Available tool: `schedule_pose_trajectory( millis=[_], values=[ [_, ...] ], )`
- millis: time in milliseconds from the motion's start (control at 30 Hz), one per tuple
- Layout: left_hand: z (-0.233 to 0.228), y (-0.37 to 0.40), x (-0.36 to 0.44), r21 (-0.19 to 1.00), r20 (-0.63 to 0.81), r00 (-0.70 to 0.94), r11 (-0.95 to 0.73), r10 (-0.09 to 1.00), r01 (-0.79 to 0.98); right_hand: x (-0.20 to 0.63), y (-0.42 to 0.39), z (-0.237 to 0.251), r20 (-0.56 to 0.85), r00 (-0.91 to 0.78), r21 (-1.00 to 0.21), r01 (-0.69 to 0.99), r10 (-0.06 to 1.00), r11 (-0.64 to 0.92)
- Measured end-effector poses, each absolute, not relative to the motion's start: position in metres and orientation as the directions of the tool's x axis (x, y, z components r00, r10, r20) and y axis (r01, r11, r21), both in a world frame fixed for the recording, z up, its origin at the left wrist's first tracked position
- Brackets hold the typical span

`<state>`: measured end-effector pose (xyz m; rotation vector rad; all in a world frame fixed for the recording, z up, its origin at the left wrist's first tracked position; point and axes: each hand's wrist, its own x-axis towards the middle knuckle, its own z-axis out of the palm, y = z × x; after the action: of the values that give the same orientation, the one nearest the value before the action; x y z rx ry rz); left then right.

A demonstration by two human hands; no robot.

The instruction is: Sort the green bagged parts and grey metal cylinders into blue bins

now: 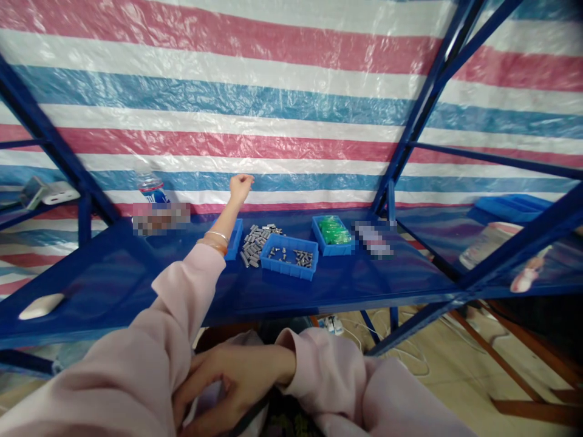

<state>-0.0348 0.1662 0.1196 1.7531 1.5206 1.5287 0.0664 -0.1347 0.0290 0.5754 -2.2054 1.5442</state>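
My left hand is raised over the back of the blue table, in front of the striped sheet. Its fingers are curled and pinched together; anything between them is too small to make out. Under that wrist stands a blue bin, partly hidden by my arm. Beside it lies a pile of grey metal cylinders. A second blue bin holds small metal screws. Low in my lap, my right hand rests against my left sleeve, fingers apart and seemingly holding nothing.
A third blue bin contains green plastic-wrapped pieces. A water bottle stands back left, a white mouse-like object front left. Blue frame posts rise at both sides. Cables lie on the floor.
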Motion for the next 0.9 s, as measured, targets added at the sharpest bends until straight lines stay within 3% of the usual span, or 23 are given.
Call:
schedule_pose_trajectory(
  millis=[67, 133, 200, 267, 433, 600, 667, 800, 900],
  values=[
    [0.126, 0.156, -0.019, 0.806, 0.483, -0.126, -0.383, 0.867, 0.451, 0.071, -0.129, 0.027, 0.472, -0.881, -0.852, -0.449, 0.027, 0.269],
    [0.134, 0.137, 0.002, 0.771, 0.509, 0.053, -0.483, 0.859, 0.414, 0.074, -0.119, 0.024, 0.385, -0.878, -0.923, -0.364, 0.285, 0.127],
    [0.142, 0.11, 0.027, 0.677, 0.561, 0.265, -0.619, 0.784, 0.398, 0.071, -0.109, 0.022, 0.279, -0.715, -0.904, -0.42, 0.642, -0.075],
    [0.148, 0.08, 0.053, 0.552, 0.62, 0.377, -0.724, 0.688, 0.413, 0.065, -0.103, 0.023, 0.206, -0.485, -0.831, -0.545, 0.85, -0.11],
    [0.142, 0.023, 0.097, 0.379, 0.556, 0.606, -0.823, 0.569, 0.424, 0.055, -0.104, 0.031, 0.141, -0.498, -0.825, -0.536, 0.856, -0.176],
    [0.121, 0.005, 0.095, -0.058, 0.496, 0.715, -0.803, 0.492, 0.593, 0.069, -0.1, 0.035, 0.121, -0.347, -0.738, -0.658, 0.93, -0.149],
    [0.113, -0.001, 0.089, -0.167, 0.449, 0.762, -0.794, 0.467, 0.585, 0.079, -0.093, 0.036, 0.142, -0.305, -0.712, -0.692, 0.942, -0.116],
    [0.101, -0.008, 0.075, -0.13, 0.357, 0.814, -0.839, 0.457, 0.528, 0.107, -0.084, 0.032, 0.213, -0.231, -0.767, -0.642, 0.949, 0.016],
    [0.097, 0.003, 0.061, 0.029, 0.326, 0.799, -0.85, 0.506, 0.526, 0.136, -0.08, 0.021, 0.263, -0.307, -0.908, -0.398, 0.915, 0.127]
  ],
)
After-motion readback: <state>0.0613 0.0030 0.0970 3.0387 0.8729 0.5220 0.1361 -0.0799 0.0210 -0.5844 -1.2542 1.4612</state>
